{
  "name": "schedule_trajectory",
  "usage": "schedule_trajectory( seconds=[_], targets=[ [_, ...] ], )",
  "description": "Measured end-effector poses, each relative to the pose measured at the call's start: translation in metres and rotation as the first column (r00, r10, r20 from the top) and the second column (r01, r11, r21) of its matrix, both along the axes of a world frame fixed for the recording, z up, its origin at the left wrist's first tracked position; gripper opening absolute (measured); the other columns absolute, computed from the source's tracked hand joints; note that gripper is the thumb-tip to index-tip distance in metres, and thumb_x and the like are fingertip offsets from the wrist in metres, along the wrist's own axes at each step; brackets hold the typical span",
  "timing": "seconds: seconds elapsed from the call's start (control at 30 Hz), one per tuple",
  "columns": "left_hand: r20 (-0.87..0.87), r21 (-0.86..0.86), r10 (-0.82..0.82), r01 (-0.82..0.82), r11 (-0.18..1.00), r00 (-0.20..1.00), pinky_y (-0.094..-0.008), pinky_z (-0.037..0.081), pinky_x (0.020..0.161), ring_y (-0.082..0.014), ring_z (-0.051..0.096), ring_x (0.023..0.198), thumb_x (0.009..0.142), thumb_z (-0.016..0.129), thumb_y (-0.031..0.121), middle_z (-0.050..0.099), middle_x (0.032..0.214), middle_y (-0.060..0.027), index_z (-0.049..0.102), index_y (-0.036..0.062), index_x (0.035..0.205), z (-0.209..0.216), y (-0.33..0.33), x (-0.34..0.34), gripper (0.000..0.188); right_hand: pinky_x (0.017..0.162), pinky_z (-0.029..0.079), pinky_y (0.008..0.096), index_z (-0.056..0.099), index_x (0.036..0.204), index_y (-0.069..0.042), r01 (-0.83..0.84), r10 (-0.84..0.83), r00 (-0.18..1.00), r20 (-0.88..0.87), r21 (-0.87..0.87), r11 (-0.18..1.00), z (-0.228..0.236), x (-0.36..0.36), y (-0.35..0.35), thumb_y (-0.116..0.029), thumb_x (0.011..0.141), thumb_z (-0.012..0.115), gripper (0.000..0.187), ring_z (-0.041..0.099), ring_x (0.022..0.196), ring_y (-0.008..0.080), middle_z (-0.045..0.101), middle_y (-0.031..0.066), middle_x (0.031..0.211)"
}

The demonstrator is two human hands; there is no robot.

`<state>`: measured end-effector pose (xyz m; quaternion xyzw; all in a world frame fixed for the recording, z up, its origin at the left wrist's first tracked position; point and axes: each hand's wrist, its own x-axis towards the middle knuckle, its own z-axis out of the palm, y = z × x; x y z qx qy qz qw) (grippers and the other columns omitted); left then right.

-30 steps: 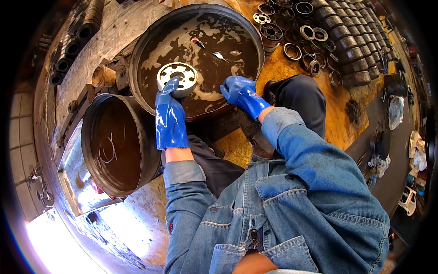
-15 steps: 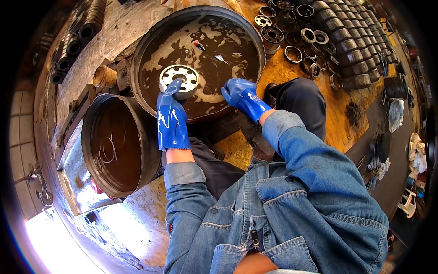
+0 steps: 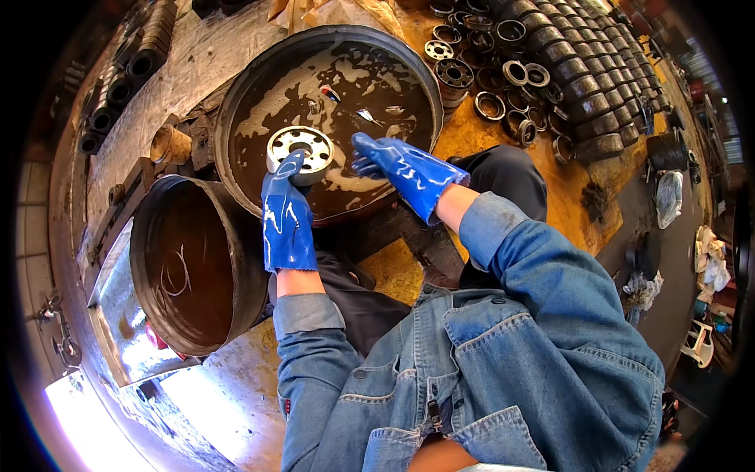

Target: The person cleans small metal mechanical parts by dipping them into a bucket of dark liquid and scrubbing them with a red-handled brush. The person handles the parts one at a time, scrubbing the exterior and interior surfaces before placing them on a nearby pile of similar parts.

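Oily workshop floor. Disc [image 3: 300, 149] sits in the basin [image 3: 236, 110], left of centre; your left hand [image 3: 286, 206] grips its near edge, right hand [image 3: 393, 161] open beside it. Slick gloves: it could slip and splash.

Both gloves, on the left hand [image 3: 287, 216] and the right hand [image 3: 405, 169], are blue rubber, wet and glossy. The round disc [image 3: 300, 149] with holes is pale bare metal, dull but clean. The big basin [image 3: 236, 102] is dark, grimy metal holding murky brown liquid with a foamy sheen. The rings [image 3: 515, 75] nearby are greasy steel. The jacket sleeves [image 3: 543, 275] are matt denim cloth.
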<state>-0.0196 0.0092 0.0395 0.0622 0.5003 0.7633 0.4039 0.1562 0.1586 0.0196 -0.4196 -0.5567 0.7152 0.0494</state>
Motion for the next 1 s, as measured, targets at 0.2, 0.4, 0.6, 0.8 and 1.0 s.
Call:
schedule_trajectory(
  seconds=[0.2, 0.4, 0.6, 0.8, 1.0],
  targets=[
    [-0.004, -0.061, 0.022, -0.022, 0.998, 1.0, -0.0366, 0.059, 0.096, -0.0276, 0.073, 0.106, 0.084, 0.079, 0.012, 0.073, 0.119, -0.0172, 0.064, -0.0061, 0.132, 0.004, 0.008, 0.009, 0.053, 0.074, 0.06, 0.031, 0.066, 0.123, -0.001, -0.008, -0.083, 0.989, -0.124, -0.6, 0.8, -0.012, -0.036, -0.021, -0.064, 0.087, 0.077, 0.073, 0.075, 0.089, 0.0203, 0.077, 0.0151, 0.11],
    [0.046, -0.037, -0.043, 0.044, 0.998, 0.998, -0.0362, 0.06, 0.095, -0.0277, 0.073, 0.105, 0.086, 0.08, 0.013, 0.073, 0.119, -0.0175, 0.063, -0.0062, 0.133, -0.005, 0.012, 0.007, 0.053, 0.071, 0.059, 0.0309, 0.068, 0.122, -0.011, 0.105, -0.217, 0.97, -0.112, -0.614, 0.783, -0.02, -0.051, -0.027, -0.054, 0.089, 0.078, 0.056, 0.075, 0.086, 0.0194, 0.077, 0.0109, 0.102],
    [-0.003, -0.15, -0.067, 0.066, 0.987, 0.998, -0.029, 0.059, 0.085, -0.0198, 0.073, 0.1, 0.09, 0.081, 0.031, 0.075, 0.116, -0.0108, 0.064, 0.0002, 0.135, -0.004, 0.042, 0.003, 0.056, 0.068, 0.053, 0.0275, 0.069, 0.122, -0.008, 0.093, -0.221, 0.951, -0.215, -0.485, 0.87, 0.015, -0.043, -0.003, -0.047, 0.095, 0.073, 0.048, 0.068, 0.077, 0.0157, 0.075, 0.0077, 0.098],
    [0.013, -0.092, -0.392, 0.392, 0.915, 0.92, -0.0251, 0.051, 0.062, -0.0249, 0.076, 0.096, 0.104, 0.066, 0.033, 0.076, 0.119, -0.015, 0.06, 0.0044, 0.139, -0.004, 0.062, -0.012, 0.046, 0.061, 0.051, 0.027, 0.067, 0.129, -0.01, 0.146, -0.171, 0.957, -0.235, -0.119, 0.982, 0.07, -0.005, 0.082, -0.043, 0.099, 0.065, 0.044, 0.068, 0.072, 0.0156, 0.073, 0.0094, 0.089],
    [0.011, -0.173, -0.391, 0.387, 0.906, 0.92, -0.0221, 0.052, 0.06, -0.0247, 0.076, 0.096, 0.104, 0.065, 0.036, 0.074, 0.123, -0.0165, 0.06, 0.0049, 0.14, -0.019, 0.056, -0.01, 0.047, 0.069, 0.058, 0.024, 0.068, 0.13, -0.001, 0.319, -0.306, 0.937, -0.166, 0.053, 0.946, 0.077, 0.073, 0.202, -0.037, 0.103, 0.065, 0.045, 0.071, 0.081, 0.0135, 0.077, 0.0119, 0.112]
  ],
)
